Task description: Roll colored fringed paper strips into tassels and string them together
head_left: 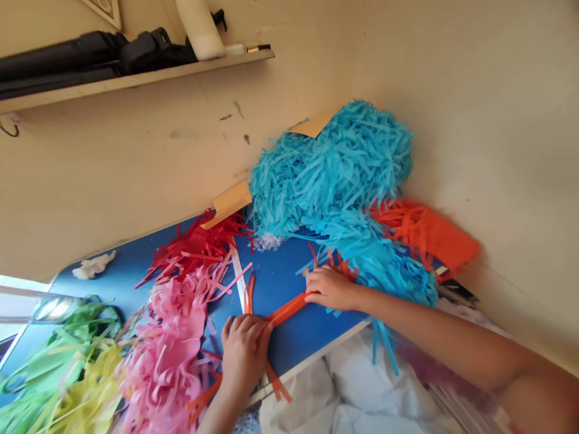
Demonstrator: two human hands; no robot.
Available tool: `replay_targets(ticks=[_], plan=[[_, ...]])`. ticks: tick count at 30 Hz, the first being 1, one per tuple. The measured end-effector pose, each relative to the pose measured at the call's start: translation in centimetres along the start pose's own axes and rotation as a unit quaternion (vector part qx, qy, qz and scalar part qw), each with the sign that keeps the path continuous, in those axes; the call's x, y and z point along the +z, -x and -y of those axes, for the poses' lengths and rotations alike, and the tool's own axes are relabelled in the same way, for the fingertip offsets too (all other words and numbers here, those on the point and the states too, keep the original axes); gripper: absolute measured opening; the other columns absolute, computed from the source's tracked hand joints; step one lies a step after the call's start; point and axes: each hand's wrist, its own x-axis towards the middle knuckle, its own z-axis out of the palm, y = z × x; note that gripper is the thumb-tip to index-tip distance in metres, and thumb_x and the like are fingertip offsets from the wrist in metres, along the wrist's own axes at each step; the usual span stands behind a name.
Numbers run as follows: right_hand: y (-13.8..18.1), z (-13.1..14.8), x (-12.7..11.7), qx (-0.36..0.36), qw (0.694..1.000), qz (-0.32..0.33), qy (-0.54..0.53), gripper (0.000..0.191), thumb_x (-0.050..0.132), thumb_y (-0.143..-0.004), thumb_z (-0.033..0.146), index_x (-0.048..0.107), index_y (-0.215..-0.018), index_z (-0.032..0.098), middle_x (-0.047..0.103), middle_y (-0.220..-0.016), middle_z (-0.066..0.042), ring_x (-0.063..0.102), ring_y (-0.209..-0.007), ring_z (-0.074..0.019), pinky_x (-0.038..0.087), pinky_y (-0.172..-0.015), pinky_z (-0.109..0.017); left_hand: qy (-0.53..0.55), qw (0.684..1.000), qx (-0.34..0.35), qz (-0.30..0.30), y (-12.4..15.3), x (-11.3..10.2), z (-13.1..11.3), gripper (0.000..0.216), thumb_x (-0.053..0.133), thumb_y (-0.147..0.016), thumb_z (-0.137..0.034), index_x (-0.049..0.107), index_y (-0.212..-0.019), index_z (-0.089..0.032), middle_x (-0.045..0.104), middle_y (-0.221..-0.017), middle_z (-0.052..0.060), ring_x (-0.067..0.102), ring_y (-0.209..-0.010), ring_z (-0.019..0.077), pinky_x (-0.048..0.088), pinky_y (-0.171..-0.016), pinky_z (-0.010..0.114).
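A folded strip of orange tissue paper (289, 309) with fringed ends is stretched between my two hands, low over the blue tabletop (289, 346). My left hand (244, 352) is closed over the strip's left end, and cut fringes stick out above and below it. At the right end, my right hand (332, 288) grips the paper with curled fingers, with orange fringe showing just behind it. The blue tissue fringe (389, 262) lies right beside my right hand. To the left of my left hand is a heap of pink tissue fringe (167, 349).
A large turquoise fringe pile (335, 169) stands against the wall corner. Red fringe (196, 241), green fringe (49, 361) and yellow fringe (90, 392) lie leftward. More orange tissue (434, 235) is at the right. A shelf (136, 78) runs above; white cloth (307, 392) is below the table edge.
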Motion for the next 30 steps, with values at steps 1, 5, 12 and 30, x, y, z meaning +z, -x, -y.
replay_targets(ticks=[1,5,12,30], plan=[[-0.1,0.0,0.1,0.019,1.000,-0.008,-0.002,0.018,0.067,-0.090,0.034,0.073,-0.080,0.020,0.068,-0.089,-0.002,0.059,-0.090,-0.0169,0.034,-0.079,-0.031,0.009,1.000,-0.012,-0.002,-0.1,0.2,0.1,0.028,0.048,-0.095,-0.034,0.071,-0.081,-0.025,0.073,-0.086,0.002,0.063,-0.091,0.0232,0.034,-0.099,0.049],[-0.7,0.6,0.5,0.072,0.997,-0.029,0.031,0.028,0.068,-0.087,0.037,0.070,-0.067,0.018,0.067,-0.087,-0.002,0.057,-0.089,-0.0182,0.031,-0.075,-0.031,0.003,0.999,-0.044,-0.005,-0.7,0.5,0.1,0.032,0.051,-0.093,-0.037,0.069,-0.071,-0.023,0.071,-0.078,0.002,0.062,-0.087,0.0232,0.035,-0.094,0.046],[-1.3,1.1,0.4,0.090,0.994,-0.005,0.058,0.027,0.066,-0.085,0.033,0.068,-0.063,0.018,0.065,-0.082,-0.002,0.055,-0.085,-0.0178,0.028,-0.072,-0.031,-0.036,0.994,-0.076,0.069,-2.0,-0.2,-0.5,0.032,0.052,-0.090,-0.035,0.066,-0.065,-0.022,0.071,-0.075,0.002,0.063,-0.089,0.0232,0.035,-0.089,0.044],[-0.6,2.8,-0.7,-0.235,0.934,-0.030,0.267,0.024,0.049,-0.091,0.010,0.065,-0.073,0.016,0.065,-0.075,-0.006,0.050,-0.079,-0.0204,0.025,-0.091,-0.046,-0.120,0.980,0.155,0.046,-1.9,-1.2,-2.1,0.015,0.055,-0.086,-0.017,0.069,-0.088,-0.022,0.072,-0.087,0.003,0.059,-0.094,0.0255,0.028,-0.104,0.052]])
